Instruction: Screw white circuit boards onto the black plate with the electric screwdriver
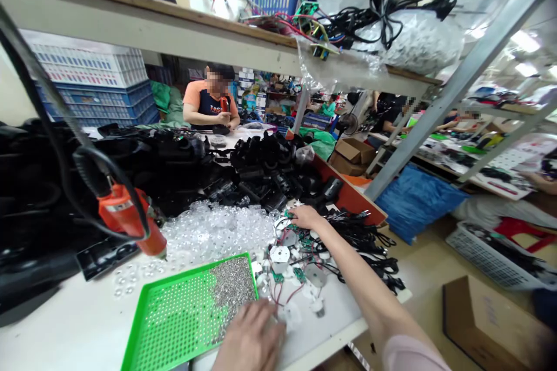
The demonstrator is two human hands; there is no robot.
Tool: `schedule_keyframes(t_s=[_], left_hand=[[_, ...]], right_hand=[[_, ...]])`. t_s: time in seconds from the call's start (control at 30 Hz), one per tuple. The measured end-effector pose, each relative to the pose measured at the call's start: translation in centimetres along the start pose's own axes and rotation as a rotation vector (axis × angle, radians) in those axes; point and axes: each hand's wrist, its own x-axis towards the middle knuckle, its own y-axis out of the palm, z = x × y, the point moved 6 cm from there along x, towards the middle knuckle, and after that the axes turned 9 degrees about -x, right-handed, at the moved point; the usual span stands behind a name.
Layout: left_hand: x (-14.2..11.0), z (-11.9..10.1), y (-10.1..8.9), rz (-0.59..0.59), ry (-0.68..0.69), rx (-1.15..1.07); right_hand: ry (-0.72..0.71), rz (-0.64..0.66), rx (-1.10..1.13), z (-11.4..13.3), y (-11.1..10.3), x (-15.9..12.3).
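My right hand (306,217) reaches forward over a heap of small round white parts with green circuit boards and red wires (289,261); its fingers curl down onto the heap, and what they hold is hidden. My left hand (250,339) rests palm down at the near edge of the white bench, fingers together, touching the corner of a green perforated tray (174,319) that carries a pile of tiny silver screws (230,290). A mound of clear plastic lenses (217,232) lies behind the tray.
An orange electric screwdriver (130,220) hangs on a black cable at left. Black plastic housings (243,174) are piled across the back of the bench, black cords (369,243) at right. A person in an orange shirt (210,105) works opposite. Cardboard boxes (491,324) stand on the floor.
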Motion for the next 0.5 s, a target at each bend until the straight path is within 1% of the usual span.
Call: schedule_keyframes(t_s=[0.03, 0.1, 0.17, 0.23, 0.3, 0.4, 0.43, 0.5], left_hand=[[2.2, 1.2, 0.0, 0.096, -0.119, -0.018], [6.6, 3.7, 0.2, 0.237, -0.313, -0.054], [10.1, 6.4, 0.8, 0.304, -0.495, -0.118], [12.5, 8.2, 1.9, 0.317, -0.560, -0.149], [13.6, 9.1, 3.4, 0.322, -0.569, -0.183], [13.9, 9.1, 5.0, 0.297, -0.565, -0.241], [14.0, 8.9, 5.1, 0.262, -0.565, -0.257], [14.6, 8.5, 4.7, 0.139, -0.573, -0.299]], right_hand=[[-0.002, -0.021, 0.018, 0.2, -0.1, -0.3], [-0.010, -0.088, 0.065, 0.3, -0.9, -1.2], [-0.026, -0.179, 0.123, 0.4, -2.2, -2.4], [-0.063, -0.262, 0.195, 0.6, -3.8, -3.9], [-0.113, -0.323, 0.277, 0.7, -5.3, -5.5], [-0.151, -0.436, 0.386, 0.4, -7.8, -7.6], [-0.148, -0.491, 0.417, 0.0, -8.8, -8.2], [-0.130, -0.624, 0.467, -0.7, -10.8, -9.5]])
